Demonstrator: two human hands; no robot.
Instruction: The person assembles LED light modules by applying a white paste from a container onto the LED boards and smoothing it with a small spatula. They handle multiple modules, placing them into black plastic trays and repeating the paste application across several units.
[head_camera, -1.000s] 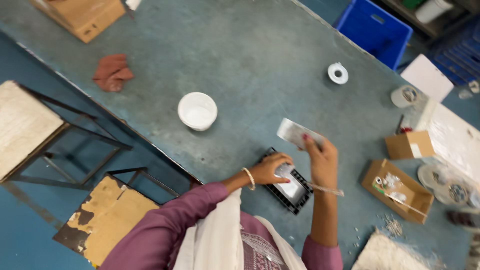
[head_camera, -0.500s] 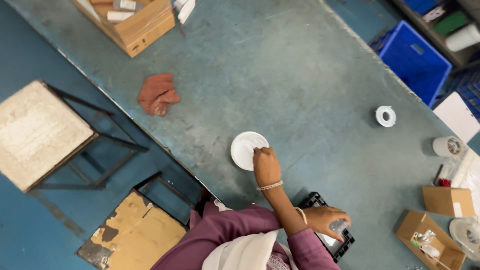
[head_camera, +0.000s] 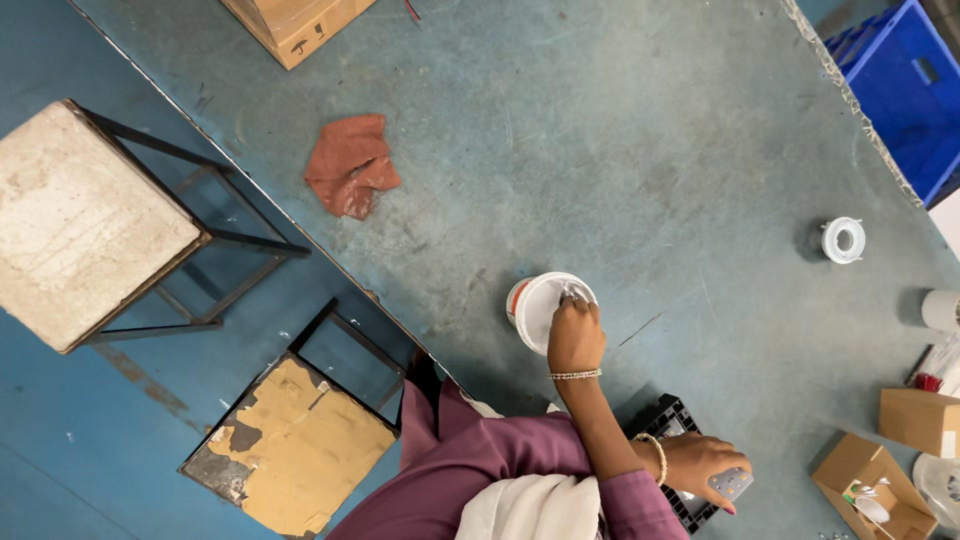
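View from above, looking down at 1 seated person in a purple top. The right hand (head_camera: 575, 335) reaches forward across the left arm, fingers pinched shut around a thin tool (head_camera: 575, 293) whose tip sits inside a round white tub (head_camera: 535, 305). This looks like a dipping step. The left hand (head_camera: 705, 465) curls over a small grey plate (head_camera: 733, 485) on a black tray (head_camera: 672, 415) near the body. Bringing the tip back to the plate would call for a steady, drip-free carry. The worn blue-grey table (head_camera: 620, 140) also holds a red rag (head_camera: 350, 165), a tape roll (head_camera: 843, 240) and cardboard boxes (1 open); 2 stools stand beside it.
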